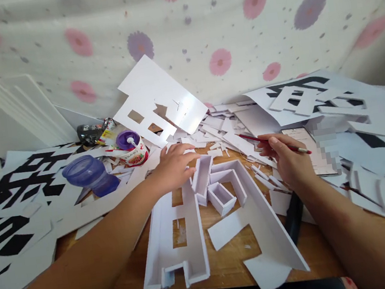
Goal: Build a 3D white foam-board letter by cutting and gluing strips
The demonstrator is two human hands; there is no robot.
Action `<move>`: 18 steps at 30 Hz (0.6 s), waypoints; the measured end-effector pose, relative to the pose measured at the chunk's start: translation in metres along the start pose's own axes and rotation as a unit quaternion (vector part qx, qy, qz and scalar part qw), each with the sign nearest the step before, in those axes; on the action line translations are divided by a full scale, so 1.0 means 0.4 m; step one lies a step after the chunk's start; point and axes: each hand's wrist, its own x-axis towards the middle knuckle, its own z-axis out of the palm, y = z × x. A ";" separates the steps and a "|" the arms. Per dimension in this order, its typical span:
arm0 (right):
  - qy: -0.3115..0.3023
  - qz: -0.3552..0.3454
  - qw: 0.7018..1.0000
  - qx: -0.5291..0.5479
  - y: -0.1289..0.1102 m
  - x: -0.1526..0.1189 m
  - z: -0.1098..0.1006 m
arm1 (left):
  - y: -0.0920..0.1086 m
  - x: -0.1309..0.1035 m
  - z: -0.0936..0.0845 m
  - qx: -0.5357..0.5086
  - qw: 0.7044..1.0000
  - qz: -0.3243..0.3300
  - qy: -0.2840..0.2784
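My left hand (176,165) reaches over the far end of a white foam board channel with raised walls (193,226). Its fingers are apart, close to a narrow walled piece (203,176); whether they touch it I cannot tell. My right hand (284,157) is closed around a thin dark-red pencil (255,138), which points to the left. Between my arms lie a small open box-like piece (222,198) and a larger white shape (261,216) with a tall wall along its right side.
A purple cup (92,175) and a red-and-white tub (136,154) stand at left. A phone (319,157) lies beside my right hand. White scraps (227,134) cover the back. Black-patterned sheets (21,189), stacked boards (10,113) and a leaning cut-out board (156,96) surround the wooden table (316,246).
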 end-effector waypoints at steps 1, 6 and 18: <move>0.004 -0.001 1.000 0.004 -0.006 0.001 -0.001 | 0.017 0.022 0.008 0.011 1.000 -0.011 -0.023; 0.024 -0.003 1.000 0.019 -0.027 0.005 -0.004 | 0.067 0.073 0.030 0.010 0.998 -0.032 -0.060; 0.054 0.003 0.998 0.018 -0.024 0.010 -0.017 | 0.361 -0.245 -0.101 -0.435 0.852 0.123 -0.266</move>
